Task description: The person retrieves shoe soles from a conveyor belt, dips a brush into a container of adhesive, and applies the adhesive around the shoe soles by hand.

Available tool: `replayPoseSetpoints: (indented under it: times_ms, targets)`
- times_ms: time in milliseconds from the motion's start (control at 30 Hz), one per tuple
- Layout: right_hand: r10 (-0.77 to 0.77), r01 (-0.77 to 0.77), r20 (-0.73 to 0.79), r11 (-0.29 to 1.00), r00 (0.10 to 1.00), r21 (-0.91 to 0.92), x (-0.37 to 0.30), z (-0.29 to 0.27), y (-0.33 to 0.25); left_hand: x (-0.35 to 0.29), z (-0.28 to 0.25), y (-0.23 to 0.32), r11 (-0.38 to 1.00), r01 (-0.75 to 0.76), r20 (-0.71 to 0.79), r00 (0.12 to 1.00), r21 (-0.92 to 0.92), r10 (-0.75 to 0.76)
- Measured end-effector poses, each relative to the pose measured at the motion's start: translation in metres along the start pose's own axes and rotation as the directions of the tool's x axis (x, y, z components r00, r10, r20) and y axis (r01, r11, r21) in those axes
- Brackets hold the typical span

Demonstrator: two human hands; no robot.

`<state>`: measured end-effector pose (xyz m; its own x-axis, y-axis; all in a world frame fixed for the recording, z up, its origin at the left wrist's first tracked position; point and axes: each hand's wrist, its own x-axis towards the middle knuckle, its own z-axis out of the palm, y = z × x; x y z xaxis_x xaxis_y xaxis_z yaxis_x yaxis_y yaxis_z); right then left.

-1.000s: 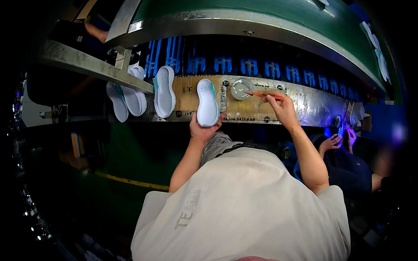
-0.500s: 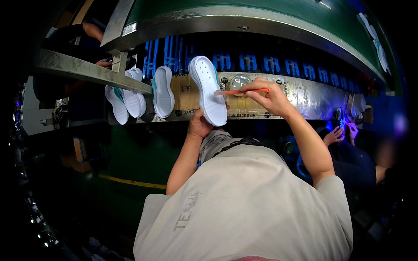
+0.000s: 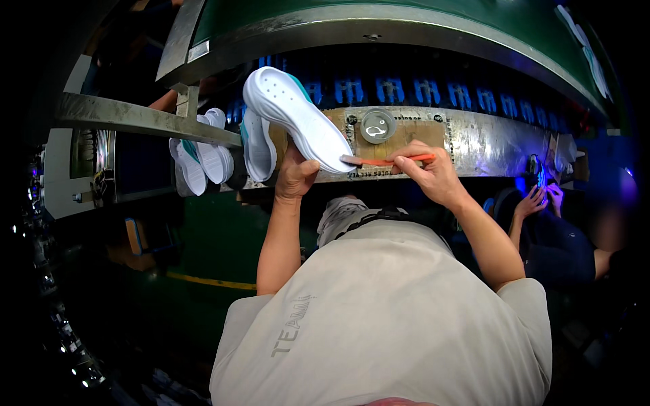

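Note:
My left hand (image 3: 296, 174) is closed around the near part of a white shoe sole (image 3: 291, 111) with teal on its side wall. It holds the sole tilted above the bench, inner face up, its far end pointing up and left. Small holes dot that far end. In my right hand (image 3: 430, 172) is a brush (image 3: 396, 161) with an orange handle, pinched between thumb and fingers. The bristles meet the sole's near right end. Beyond the brush stands a round clear dish (image 3: 378, 127) of clear-looking liquid on brown cardboard (image 3: 423, 145).
Left of the held sole, another white sole (image 3: 258, 152) leans partly hidden behind it, with several more soles (image 3: 215, 159) further left. A metal rail (image 3: 149, 120) crosses there. Overhead runs a metal-edged green surface (image 3: 406, 24). A co-worker's hands (image 3: 542, 201) are at the right.
My left hand has moved left and turned the sole so its far end leans left. The brush has gone from the sole's middle edge to its near end.

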<state>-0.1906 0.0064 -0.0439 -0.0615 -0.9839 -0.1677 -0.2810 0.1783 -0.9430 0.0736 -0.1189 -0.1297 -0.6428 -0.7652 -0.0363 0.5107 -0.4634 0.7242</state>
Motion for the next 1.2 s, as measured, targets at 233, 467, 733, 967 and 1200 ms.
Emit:
replayPoseSetpoints:
  times_ms: [233, 467, 733, 967, 1200]
  targets:
    - [0.174, -0.135, -0.055, 0.898, 0.983, 0.418, -0.008, 0.022, -0.004, 0.007, -0.006, -0.015, 0.978, 0.0, -0.012, 1.0, 0.209, 0.003]
    - [0.248, -0.127, -0.081, 0.717, 0.965, 0.685, 0.003, 0.029, 0.001, 0.001, 0.004, -0.017, 0.982, 0.093, 0.042, 0.994, 0.165, -0.102]
    - [-0.332, 0.342, 0.082, 0.92, 0.94, -0.192, 0.013, -0.045, -0.03, -0.019, 0.04, 0.008, 0.953, 0.299, 0.101, 0.951, -0.052, -0.293]
    - [-0.462, 0.623, 0.54, 0.767, 0.703, -0.155, 0.043, -0.059, -0.052, -0.019, 0.045, 0.016, 0.681, 0.672, 0.234, 0.741, -0.291, -0.63]
    - [-0.458, 0.598, 0.465, 0.773, 0.758, -0.212, 0.057, -0.085, -0.035, -0.019, 0.034, 0.018, 0.454, 0.788, 0.45, 0.612, -0.416, -0.65]
